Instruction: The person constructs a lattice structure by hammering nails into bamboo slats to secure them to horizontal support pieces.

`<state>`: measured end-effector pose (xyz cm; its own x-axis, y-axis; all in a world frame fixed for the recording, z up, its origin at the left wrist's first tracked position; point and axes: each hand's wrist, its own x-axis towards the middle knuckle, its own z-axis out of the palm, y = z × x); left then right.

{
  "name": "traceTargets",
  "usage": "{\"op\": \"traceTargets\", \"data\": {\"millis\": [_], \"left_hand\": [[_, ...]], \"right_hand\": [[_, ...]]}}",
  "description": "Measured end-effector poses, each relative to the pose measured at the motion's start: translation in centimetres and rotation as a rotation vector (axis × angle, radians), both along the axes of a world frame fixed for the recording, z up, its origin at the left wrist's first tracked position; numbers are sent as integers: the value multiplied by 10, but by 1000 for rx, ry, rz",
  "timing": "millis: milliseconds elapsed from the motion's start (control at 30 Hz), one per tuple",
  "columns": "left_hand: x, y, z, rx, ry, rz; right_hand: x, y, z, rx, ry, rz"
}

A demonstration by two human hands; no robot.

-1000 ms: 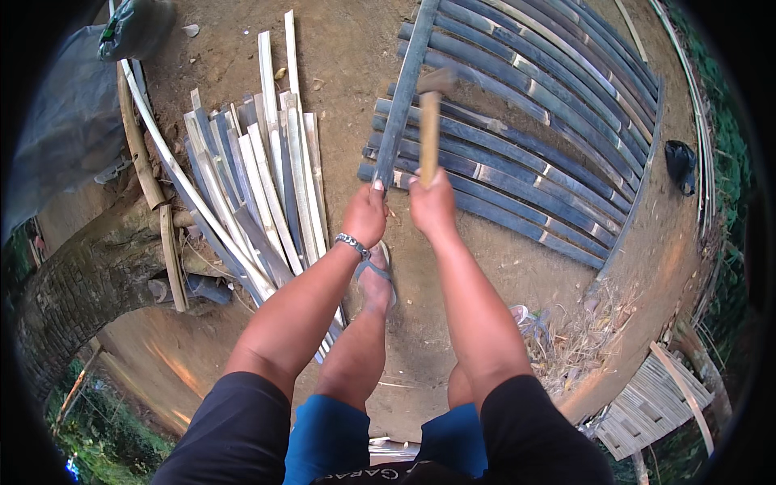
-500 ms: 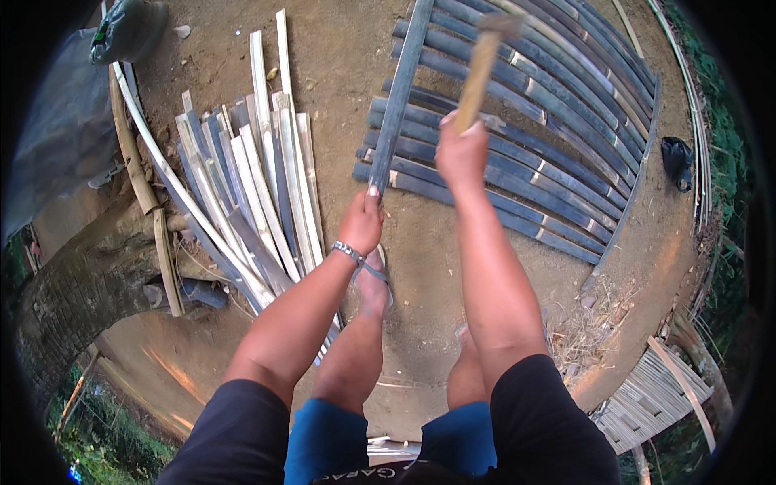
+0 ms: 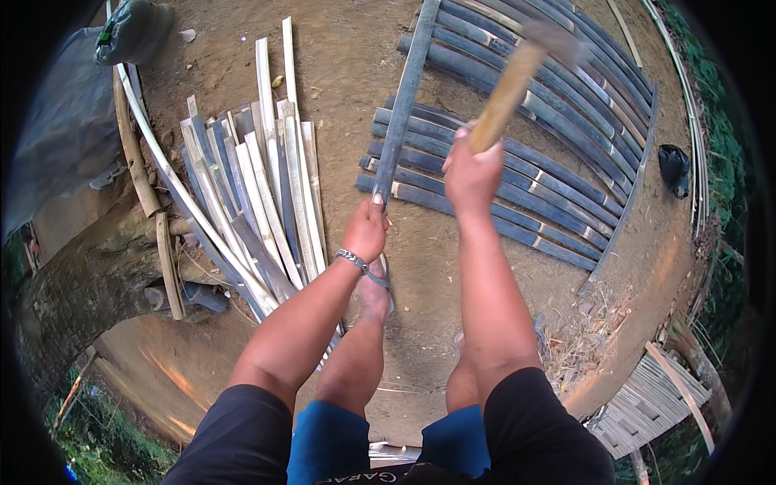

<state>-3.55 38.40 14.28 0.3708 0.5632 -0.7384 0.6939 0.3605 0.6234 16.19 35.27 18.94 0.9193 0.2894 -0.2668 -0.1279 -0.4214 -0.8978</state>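
Observation:
My left hand (image 3: 366, 230) is closed round the near end of a long dark bamboo strip (image 3: 402, 105). The strip lies across the left ends of several dark bamboo slats (image 3: 493, 170) set side by side on the ground. My right hand (image 3: 474, 174) grips the wooden handle of a hammer (image 3: 509, 97), raised above the slats. Its metal head is smeared by motion. At their right ends the slats meet another thin strip (image 3: 638, 182). Whether any nail is in the strip I cannot make out.
To the left lies a fanned pile of split bamboo strips (image 3: 259, 178), pale and dark. A thick log (image 3: 89, 267) curves behind it. A dark plastic bag (image 3: 673, 168) is at the right, with dry shavings (image 3: 586, 331) and a slatted panel (image 3: 647, 412) nearer me.
My right hand has shifted right and slightly down with the hammer, whose head is now farther right. My left hand still holds the strip. The view has shifted slightly.

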Motion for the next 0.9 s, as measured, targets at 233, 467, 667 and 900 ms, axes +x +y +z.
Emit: {"op": "traceTargets", "data": {"millis": [233,467,667,900], "left_hand": [[1,-2,-5,16,-23,1],[-6,-3,2,79,35,-41],[6,3,8,80,13,-51],[6,2,15,79,51,-52]], "right_hand": [[40,48,-26,81,-266,-95],[31,30,-54,-168,165,154],[36,53,-15,122,-338,-93],[10,8,-72,-225,200,192]]}}
